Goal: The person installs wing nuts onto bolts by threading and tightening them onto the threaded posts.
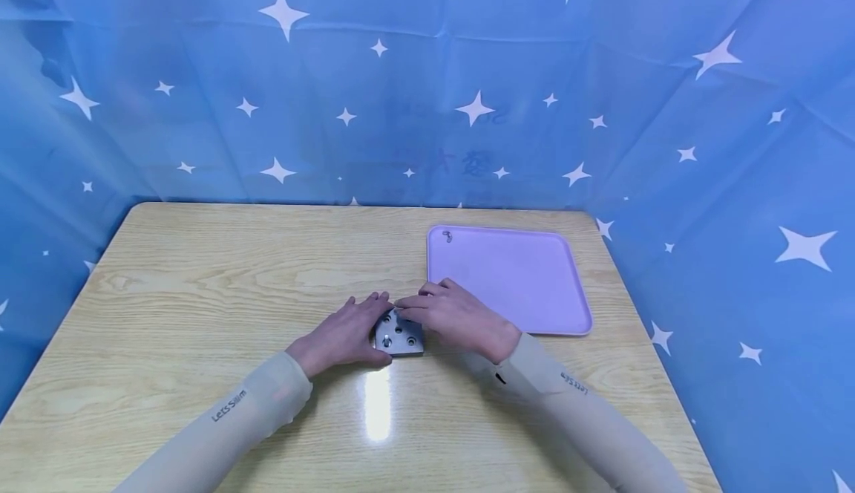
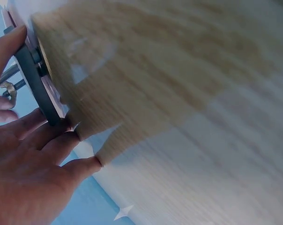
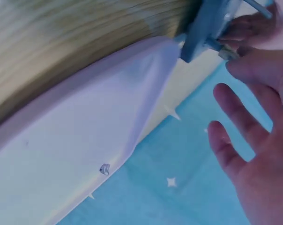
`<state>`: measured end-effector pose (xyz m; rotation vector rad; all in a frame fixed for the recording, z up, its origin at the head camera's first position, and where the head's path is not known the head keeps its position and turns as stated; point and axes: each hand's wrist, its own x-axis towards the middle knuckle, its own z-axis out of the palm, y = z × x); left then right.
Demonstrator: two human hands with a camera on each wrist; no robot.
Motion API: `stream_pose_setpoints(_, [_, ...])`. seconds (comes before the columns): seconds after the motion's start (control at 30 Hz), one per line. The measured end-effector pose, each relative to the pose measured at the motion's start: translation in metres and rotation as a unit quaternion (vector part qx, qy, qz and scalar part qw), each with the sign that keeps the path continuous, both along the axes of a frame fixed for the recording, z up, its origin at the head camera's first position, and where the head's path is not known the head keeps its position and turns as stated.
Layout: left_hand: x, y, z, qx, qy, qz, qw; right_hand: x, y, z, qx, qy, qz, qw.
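A square metal plate [image 1: 404, 344] with several holes lies on the table, threaded bolts [image 2: 10, 72] standing up from it. My left hand [image 1: 344, 333] grips the plate by its left side, thumb at the near edge and fingers at the far edge. At the plate's far right corner, my right hand [image 1: 461, 320] pinches a small wing nut [image 3: 228, 53] on one bolt. The same wing nut shows in the left wrist view, close to the right fingertips. In the head view the right fingers hide that bolt. The other right fingers are spread loosely in the right wrist view.
A shallow purple tray [image 1: 510, 278] lies right of the plate, just beyond the right hand. One loose wing nut [image 1: 447, 236] sits in its far left corner. A blue star-patterned curtain [image 1: 401, 129] hangs behind the wooden table [image 1: 234, 278].
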<state>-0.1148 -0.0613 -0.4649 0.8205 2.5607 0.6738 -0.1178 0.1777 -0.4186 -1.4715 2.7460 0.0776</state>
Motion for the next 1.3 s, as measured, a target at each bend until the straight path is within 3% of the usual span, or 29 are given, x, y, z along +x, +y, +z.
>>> stream_pose_setpoints(0.13, [0.0,0.0,0.0,0.001,0.0,0.0,1.0,-0.001,0.001,-0.003,0.016,0.031,0.017,0.999])
stream_pose_setpoints(0.37, [0.0,0.0,0.0,0.0,0.005,0.0,1.0,-0.003,-0.005,-0.011,-0.022,0.084,0.005,0.996])
stream_pose_setpoints(0.57, [0.001,0.0,0.001,0.003,0.005,0.0,1.0,0.002,-0.019,-0.022,-0.052,0.106,-0.052,0.992])
stream_pose_setpoints(0.77, [0.001,-0.001,0.0,0.008,0.01,-0.003,0.9999,0.008,-0.029,-0.029,-0.107,0.072,-0.135,0.982])
stream_pose_setpoints(0.9, [0.001,-0.001,-0.001,0.007,0.015,-0.005,0.9999,0.009,-0.026,-0.028,-0.112,0.068,-0.153,0.98])
stream_pose_setpoints(1.0, [0.001,-0.001,-0.001,0.006,0.016,-0.006,0.9998,0.007,-0.018,-0.02,-0.096,0.067,-0.139,0.983])
stream_pose_setpoints(1.17, [0.001,0.0,0.001,0.007,0.011,-0.004,0.9999,0.001,-0.002,0.0,-0.051,0.033,-0.037,0.998])
stream_pose_setpoints(1.3, [0.0,0.0,0.0,0.004,0.006,-0.004,1.0,-0.002,0.004,0.004,-0.01,0.032,0.016,0.999])
